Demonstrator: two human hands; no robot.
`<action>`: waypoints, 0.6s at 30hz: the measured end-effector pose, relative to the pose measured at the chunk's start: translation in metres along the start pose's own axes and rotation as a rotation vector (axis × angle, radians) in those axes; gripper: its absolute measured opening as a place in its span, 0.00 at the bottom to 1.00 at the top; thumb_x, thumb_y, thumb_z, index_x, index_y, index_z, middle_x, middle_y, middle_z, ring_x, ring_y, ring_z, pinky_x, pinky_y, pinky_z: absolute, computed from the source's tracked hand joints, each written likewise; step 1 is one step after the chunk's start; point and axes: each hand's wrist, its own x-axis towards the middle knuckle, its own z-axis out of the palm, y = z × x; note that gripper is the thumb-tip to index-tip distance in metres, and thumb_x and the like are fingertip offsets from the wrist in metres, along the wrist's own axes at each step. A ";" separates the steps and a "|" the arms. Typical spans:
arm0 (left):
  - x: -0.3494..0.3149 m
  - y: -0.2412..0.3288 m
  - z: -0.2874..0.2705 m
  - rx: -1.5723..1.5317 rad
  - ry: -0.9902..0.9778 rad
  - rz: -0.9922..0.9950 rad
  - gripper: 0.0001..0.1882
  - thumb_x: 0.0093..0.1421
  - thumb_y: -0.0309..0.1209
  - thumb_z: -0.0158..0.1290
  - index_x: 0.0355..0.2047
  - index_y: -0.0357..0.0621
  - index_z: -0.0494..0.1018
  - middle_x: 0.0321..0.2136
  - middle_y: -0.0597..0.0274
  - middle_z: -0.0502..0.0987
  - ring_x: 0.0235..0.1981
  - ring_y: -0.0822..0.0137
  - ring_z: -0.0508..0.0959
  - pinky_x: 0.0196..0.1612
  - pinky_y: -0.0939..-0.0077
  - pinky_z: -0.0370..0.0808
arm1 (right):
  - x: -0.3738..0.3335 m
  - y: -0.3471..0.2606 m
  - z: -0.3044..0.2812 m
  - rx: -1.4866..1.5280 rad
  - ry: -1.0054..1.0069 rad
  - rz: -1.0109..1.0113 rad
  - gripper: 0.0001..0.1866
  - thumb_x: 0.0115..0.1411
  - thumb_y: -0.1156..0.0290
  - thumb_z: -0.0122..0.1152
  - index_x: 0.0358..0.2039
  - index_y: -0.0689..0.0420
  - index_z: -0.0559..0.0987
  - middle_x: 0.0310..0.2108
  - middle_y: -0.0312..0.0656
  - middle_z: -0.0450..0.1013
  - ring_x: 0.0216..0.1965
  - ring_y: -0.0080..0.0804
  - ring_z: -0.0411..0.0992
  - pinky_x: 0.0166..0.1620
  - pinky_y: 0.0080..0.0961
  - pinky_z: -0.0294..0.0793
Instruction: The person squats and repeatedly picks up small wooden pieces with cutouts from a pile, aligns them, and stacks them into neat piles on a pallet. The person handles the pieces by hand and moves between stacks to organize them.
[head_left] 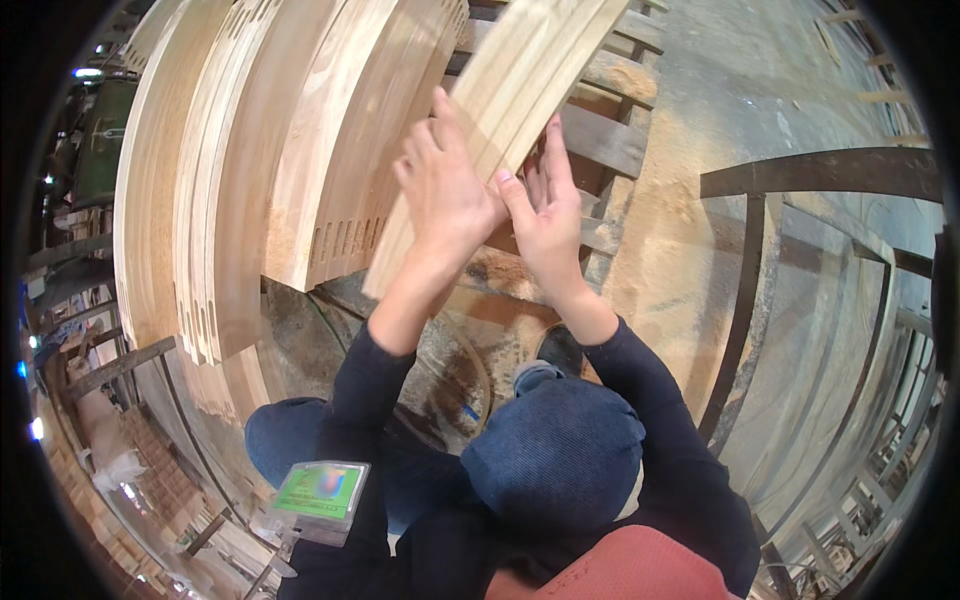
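Note:
Long pale wooden boards (pixel 535 70), lying together in a slanted bundle, run from the top of the view down under my hands. My left hand (pixel 445 190) lies over their left side, back up, with its fingers stretched and apart past the edge. At the right edge, my right hand (pixel 550 220) grips the boards, its thumb on the near face and its fingers up along the side. Between the wrists, part of the bundle is hidden. To the left stand thick stacks of similar boards (pixel 345 170), some with rows of slots cut in their ends.
A wooden pallet (pixel 600 140) dusted with sawdust is under and beyond the boards. Sawdust (pixel 670 230) covers the floor on the right. A dark metal frame (pixel 745 310) rises at the right. My bent knee (pixel 555 455) is close below my hands. More wood (pixel 150 470) lies at the lower left.

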 end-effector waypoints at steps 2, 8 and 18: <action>-0.006 -0.025 0.039 0.087 -0.021 0.058 0.57 0.47 0.39 0.65 0.71 0.33 0.44 0.58 0.35 0.59 0.59 0.41 0.63 0.59 0.42 0.56 | 0.000 0.032 -0.009 -0.026 -0.004 0.169 0.44 0.64 0.75 0.59 0.71 0.70 0.42 0.69 0.56 0.54 0.63 0.39 0.65 0.64 0.30 0.66; -0.016 -0.027 0.056 0.116 -0.037 0.076 0.59 0.47 0.37 0.65 0.71 0.34 0.41 0.65 0.31 0.50 0.61 0.36 0.60 0.60 0.37 0.55 | -0.020 0.050 -0.021 -0.065 0.081 0.307 0.40 0.65 0.74 0.59 0.70 0.71 0.48 0.67 0.53 0.58 0.47 0.25 0.72 0.47 0.20 0.74; 0.022 -0.019 0.045 -0.042 -0.217 -0.166 0.61 0.42 0.42 0.69 0.71 0.40 0.46 0.62 0.31 0.58 0.60 0.39 0.63 0.60 0.46 0.61 | -0.026 0.047 -0.027 0.007 0.168 0.459 0.33 0.72 0.61 0.52 0.69 0.65 0.55 0.68 0.55 0.56 0.70 0.41 0.56 0.69 0.34 0.57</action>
